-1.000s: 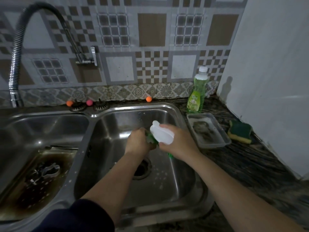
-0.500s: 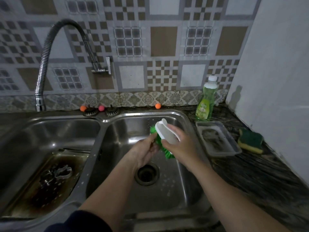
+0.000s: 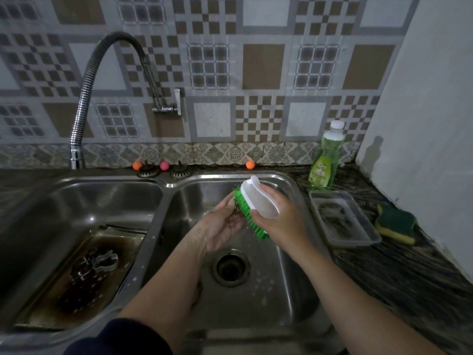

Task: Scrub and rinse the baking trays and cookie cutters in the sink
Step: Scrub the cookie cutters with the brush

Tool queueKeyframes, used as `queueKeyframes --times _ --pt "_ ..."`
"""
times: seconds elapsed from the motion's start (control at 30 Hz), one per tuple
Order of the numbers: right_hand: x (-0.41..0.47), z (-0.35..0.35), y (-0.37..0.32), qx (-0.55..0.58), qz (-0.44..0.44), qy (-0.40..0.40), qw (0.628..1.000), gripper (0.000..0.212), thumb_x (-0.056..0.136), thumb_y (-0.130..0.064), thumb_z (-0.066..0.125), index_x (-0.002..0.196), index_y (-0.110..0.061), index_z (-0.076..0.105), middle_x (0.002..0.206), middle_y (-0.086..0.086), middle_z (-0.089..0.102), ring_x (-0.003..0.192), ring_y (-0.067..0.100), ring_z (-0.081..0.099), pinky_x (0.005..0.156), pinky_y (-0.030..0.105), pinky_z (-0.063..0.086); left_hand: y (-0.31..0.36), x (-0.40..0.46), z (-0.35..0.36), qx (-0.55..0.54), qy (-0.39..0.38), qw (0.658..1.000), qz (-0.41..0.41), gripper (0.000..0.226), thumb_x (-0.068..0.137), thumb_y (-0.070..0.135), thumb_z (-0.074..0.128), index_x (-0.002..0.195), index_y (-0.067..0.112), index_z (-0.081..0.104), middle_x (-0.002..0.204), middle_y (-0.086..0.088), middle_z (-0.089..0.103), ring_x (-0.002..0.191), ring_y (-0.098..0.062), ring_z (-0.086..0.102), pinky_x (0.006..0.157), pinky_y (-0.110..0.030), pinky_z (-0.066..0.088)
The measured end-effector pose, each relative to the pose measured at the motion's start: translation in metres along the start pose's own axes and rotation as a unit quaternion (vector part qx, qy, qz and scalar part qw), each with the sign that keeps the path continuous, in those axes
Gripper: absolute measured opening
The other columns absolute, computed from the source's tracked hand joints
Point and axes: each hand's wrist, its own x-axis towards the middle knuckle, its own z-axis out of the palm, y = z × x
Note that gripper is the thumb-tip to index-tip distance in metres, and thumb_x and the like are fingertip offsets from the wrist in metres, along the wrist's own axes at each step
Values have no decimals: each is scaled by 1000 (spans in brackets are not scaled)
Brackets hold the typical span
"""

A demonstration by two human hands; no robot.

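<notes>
Over the right sink basin (image 3: 289, 272) my right hand (image 3: 284, 221) grips a scrub brush (image 3: 258, 198) with a white handle and green bristles. My left hand (image 3: 222, 224) lies open, palm up, against the bristles. In the left basin (image 3: 107, 203) a dirty baking tray (image 3: 53, 293) with burnt brown residue lies flat. A metal cookie cutter (image 3: 105, 261) sits on it among several others that are hard to make out. A small clear tray (image 3: 343, 217) with dark residue rests on the counter to the right of the sink.
A flexible metal faucet (image 3: 84, 98) arches over the left basin, no water running. A green dish soap bottle (image 3: 325, 157) stands at the back right. A green and yellow sponge (image 3: 395, 222) lies by the white wall. Two sink strainers (image 3: 163, 171) and small coloured balls sit behind the basins.
My view has tilted up and moved closer. My left hand has uncurled from around the bristles and now lies flat, palm up, against them. My right hand keeps hold of the brush.
</notes>
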Motion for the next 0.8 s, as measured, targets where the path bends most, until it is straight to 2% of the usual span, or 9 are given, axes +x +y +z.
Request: queueKeyframes --times 0.07,0.17,0.27,0.37,0.5,0.63,0.73,0.8 --pt "3 1 -2 30 16 -12 999 57 79 -28 73 132 -38 54 123 -22 56 112 1 53 92 30 50 1 -1 -2 -9 -16 1000 3 39 102 16 36 106 27 74 97 -6 48 75 -10 37 71 -18 53" --pt "7 0 -3 40 32 2 999 56 79 -30 72 132 -38 54 124 -21 57 113 3 54 92 36 52 6 -2 2 -23 28 999 16 31 103 17 36 121 15 62 94 -6 57 77 -9 45 67 -16 54" --pt "-1 1 -5 5 9 16 1000 59 80 -30 72 135 -35 52 124 -19 56 109 5 56 86 25 51 7 4 -1 -72 109 991 37 27 102 17 43 125 11 55 97 -11 61 81 -13 57 61 -18 57" --pt "-11 11 -10 -7 -25 -3 1000 60 80 -24 74 136 -31 52 126 -19 54 111 -1 51 84 6 40 2 7 2 -53 110 992 37 30 102 20 42 127 9 54 89 -8 60 75 -9 52 57 -16 53" --pt "5 14 -19 -11 -9 6 1000 61 80 -23 73 137 -29 51 129 -14 56 110 -1 48 89 14 41 -2 9 8 -63 97 992 49 26 104 19 36 117 10 56 85 -8 60 72 -10 50 59 -16 51" --pt "-7 22 -19 -15 -16 -26 999 63 81 -25 71 139 -32 47 127 -19 50 109 -4 44 79 1 36 7 14 4 -64 117 989 59 26 102 16 40 125 10 54 91 -12 64 78 -18 60 65 -27 58" --pt "3 19 -15 -14 13 -4 1000 61 82 -26 71 139 -31 48 135 -13 52 113 1 47 91 17 43 1 10 3 -74 113 990 41 32 101 12 42 132 11 49 95 -12 63 80 -16 59 62 -22 57" --pt "13 16 -16 -14 35 10 999 59 83 -27 70 138 -29 49 136 -10 54 118 6 50 95 19 41 -3 8 2 -79 109 990 41 30 101 11 43 130 13 51 101 -12 63 84 -14 59 66 -20 56"
